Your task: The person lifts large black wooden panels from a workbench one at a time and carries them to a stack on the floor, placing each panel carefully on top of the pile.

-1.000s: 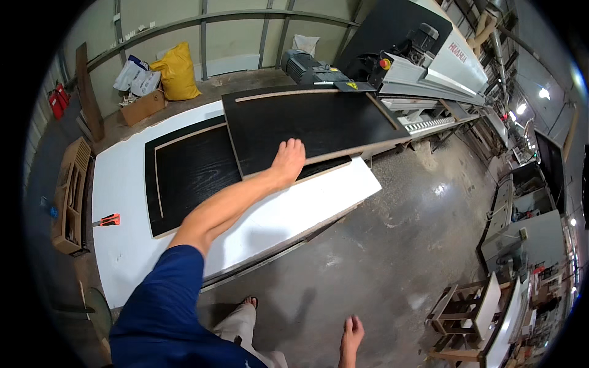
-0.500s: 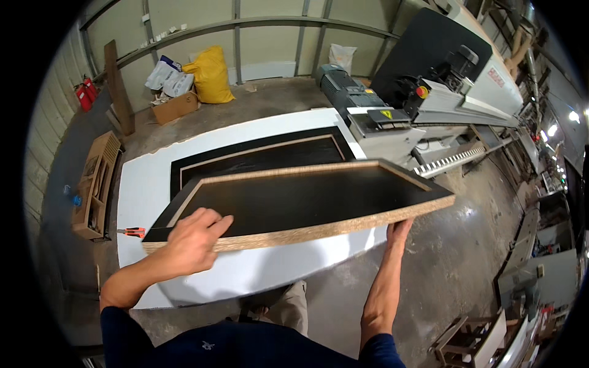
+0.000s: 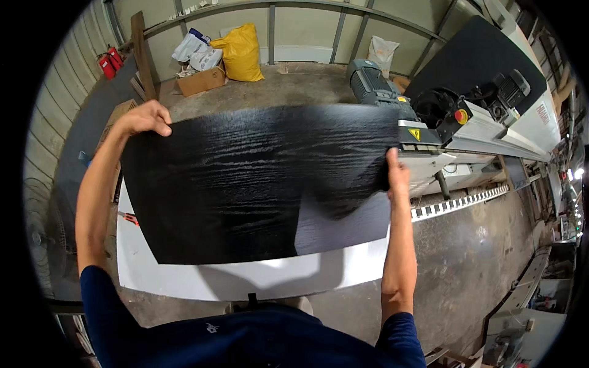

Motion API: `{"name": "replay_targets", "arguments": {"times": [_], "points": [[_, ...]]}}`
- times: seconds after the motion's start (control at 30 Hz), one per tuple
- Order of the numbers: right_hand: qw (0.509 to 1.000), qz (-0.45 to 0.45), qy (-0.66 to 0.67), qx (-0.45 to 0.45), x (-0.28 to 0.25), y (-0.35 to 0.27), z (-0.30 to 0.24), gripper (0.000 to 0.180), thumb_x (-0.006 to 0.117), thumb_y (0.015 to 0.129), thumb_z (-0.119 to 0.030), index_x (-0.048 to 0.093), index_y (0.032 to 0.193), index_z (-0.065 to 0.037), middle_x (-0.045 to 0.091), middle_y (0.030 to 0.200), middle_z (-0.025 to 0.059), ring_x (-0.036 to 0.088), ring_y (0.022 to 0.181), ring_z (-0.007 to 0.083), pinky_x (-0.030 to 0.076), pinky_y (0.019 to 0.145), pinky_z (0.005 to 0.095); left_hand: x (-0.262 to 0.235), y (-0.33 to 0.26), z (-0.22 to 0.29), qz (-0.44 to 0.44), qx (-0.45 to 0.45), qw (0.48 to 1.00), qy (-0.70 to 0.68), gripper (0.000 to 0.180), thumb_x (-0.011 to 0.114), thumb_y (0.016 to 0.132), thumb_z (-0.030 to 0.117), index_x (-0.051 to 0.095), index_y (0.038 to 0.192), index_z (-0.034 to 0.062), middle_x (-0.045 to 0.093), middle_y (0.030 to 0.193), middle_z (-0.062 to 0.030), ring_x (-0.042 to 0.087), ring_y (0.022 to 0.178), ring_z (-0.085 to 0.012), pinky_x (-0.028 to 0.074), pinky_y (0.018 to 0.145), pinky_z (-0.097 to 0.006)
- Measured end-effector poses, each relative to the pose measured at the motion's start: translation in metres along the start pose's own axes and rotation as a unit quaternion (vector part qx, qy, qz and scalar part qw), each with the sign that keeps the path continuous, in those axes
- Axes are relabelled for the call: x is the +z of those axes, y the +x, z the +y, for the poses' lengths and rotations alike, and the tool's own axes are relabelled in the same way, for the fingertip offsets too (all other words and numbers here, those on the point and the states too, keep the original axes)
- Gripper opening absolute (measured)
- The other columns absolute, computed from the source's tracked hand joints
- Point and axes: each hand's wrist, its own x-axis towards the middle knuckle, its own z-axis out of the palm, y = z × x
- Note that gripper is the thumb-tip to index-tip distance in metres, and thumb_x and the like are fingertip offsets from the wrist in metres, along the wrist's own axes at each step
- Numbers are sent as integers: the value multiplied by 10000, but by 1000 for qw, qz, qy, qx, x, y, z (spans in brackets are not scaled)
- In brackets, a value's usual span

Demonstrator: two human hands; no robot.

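Observation:
A large black wood-grain panel (image 3: 245, 178) is held up in front of me, tilted, with its glossy broad face toward me. My left hand (image 3: 146, 119) grips its upper left corner, fingers curled over the edge. On the right edge, my right hand (image 3: 397, 175) is closed with the thumb pointing up; its fingers are partly hidden. Below and behind the panel lies a white board (image 3: 245, 279), mostly covered from view. An orange utility knife (image 3: 129, 218) rests at that board's left side, beside the panel's edge.
A grey-white machine (image 3: 466, 132) with a red knob stands at the right, close to the panel. Against the back wall are a yellow sack (image 3: 240, 54), a cardboard box (image 3: 201, 81) and a white sack (image 3: 381, 56). Red fire extinguishers (image 3: 111, 63) stand far left.
The panel has been tipped up and turned, so its plain black face shows instead of its recessed, framed side. Both hands have moved up with it, the left to the upper corner.

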Motion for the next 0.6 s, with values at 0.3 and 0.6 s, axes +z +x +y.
{"name": "replay_targets", "arguments": {"times": [0.3, 0.6], "points": [[924, -134, -319, -163, -35, -38, 92, 530, 701, 750, -306, 571, 1087, 81, 605, 1021, 270, 586, 984, 376, 455, 853, 398, 129, 19, -139, 121, 26, 989, 82, 684, 736, 712, 318, 464, 1296, 88, 307, 1413, -210, 286, 1313, -340, 235, 1078, -409], [837, -191, -408, -309, -78, -112, 115, 910, 819, 555, -121, 347, 1319, 30, 422, 1264, 267, 468, 1128, 397, 446, 913, 386, 262, -160, -216, 196, -107, 968, 117, 1262, 883, 385, 234, 182, 1427, 101, 330, 1319, -312, 404, 1188, -439, 407, 970, -415]]}}
